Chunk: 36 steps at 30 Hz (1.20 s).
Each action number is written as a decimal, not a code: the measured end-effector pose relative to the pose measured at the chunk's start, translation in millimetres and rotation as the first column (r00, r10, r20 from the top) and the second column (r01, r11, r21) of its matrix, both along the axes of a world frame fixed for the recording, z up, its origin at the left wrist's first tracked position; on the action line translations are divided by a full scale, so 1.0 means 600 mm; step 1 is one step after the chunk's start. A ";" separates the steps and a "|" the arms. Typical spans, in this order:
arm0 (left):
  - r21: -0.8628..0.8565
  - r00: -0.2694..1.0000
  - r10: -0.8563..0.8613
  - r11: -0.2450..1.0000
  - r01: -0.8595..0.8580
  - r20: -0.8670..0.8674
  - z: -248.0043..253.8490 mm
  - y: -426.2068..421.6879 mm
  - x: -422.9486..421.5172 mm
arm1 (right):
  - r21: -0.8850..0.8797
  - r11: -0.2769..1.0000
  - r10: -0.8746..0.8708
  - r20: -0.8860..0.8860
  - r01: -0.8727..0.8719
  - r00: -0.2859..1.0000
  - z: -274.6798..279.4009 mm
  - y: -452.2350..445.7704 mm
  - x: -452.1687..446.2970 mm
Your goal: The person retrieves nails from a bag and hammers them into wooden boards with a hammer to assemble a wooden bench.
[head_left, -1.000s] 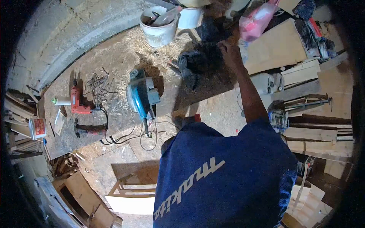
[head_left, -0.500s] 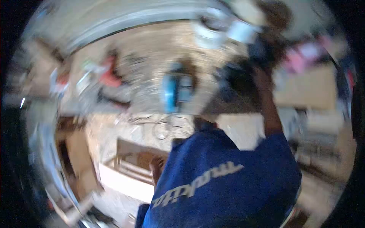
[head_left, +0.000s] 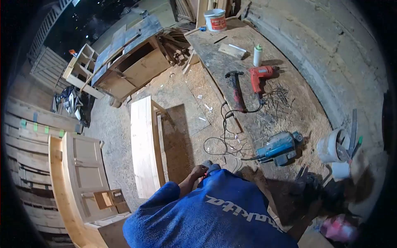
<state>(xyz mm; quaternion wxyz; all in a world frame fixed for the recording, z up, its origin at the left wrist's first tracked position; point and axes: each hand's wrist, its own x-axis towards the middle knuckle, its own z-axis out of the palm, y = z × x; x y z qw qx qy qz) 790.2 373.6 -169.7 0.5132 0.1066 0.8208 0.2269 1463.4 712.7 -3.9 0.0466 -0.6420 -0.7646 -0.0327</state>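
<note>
My left hand (head_left: 199, 170) is low in front of my blue shirt (head_left: 206, 215), close to the tips of my shoes (head_left: 212, 167). Its fingers look curled; whatever they may hold is hidden. At the lower right my right hand (head_left: 315, 205) reaches over the workbench (head_left: 285, 182) among dark, bundled things (head_left: 308, 184). Shadow hides its fingers and any grip. A blue corded power planer (head_left: 278, 148) lies on the bench beyond that hand. Farther along are a red drill (head_left: 261, 77) and a hammer (head_left: 236, 91).
A pale wooden frame piece (head_left: 144, 144) stands on the floor to the left. Cords (head_left: 225, 140) hang off the bench edge. White buckets (head_left: 328, 146), a glue bottle (head_left: 257, 56) and a labelled tub (head_left: 216, 20) are on the bench. A panelled door (head_left: 87, 161) leans at left.
The view has turned to the left and sharpened, so the bench now runs along the right side. My right arm still reaches toward the dark things; my left hand stays low.
</note>
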 end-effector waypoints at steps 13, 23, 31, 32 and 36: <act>-0.068 0.999 0.050 0.997 -0.049 0.015 -0.027 -0.108 0.020 | -0.141 0.973 -0.183 0.029 0.185 0.983 -0.029 0.022 0.026; 0.022 0.993 -0.108 0.994 0.110 -0.055 0.010 -0.016 -0.025 | -0.036 0.992 -0.121 -0.070 0.119 0.990 -0.120 0.045 0.062; 0.098 0.998 -0.048 0.994 0.052 -0.046 0.038 0.033 -0.012 | -0.066 0.983 -0.174 -0.088 0.169 0.981 -0.135 0.071 0.127; 0.105 0.998 -0.035 0.994 0.041 -0.057 0.040 0.031 -0.007 | -0.067 0.981 -0.186 -0.080 0.181 0.979 -0.125 0.068 0.121; 0.031 0.999 -0.036 0.999 0.036 -0.026 0.024 0.014 0.007 | -0.111 0.952 -0.303 -0.186 0.286 0.935 -0.088 0.061 0.098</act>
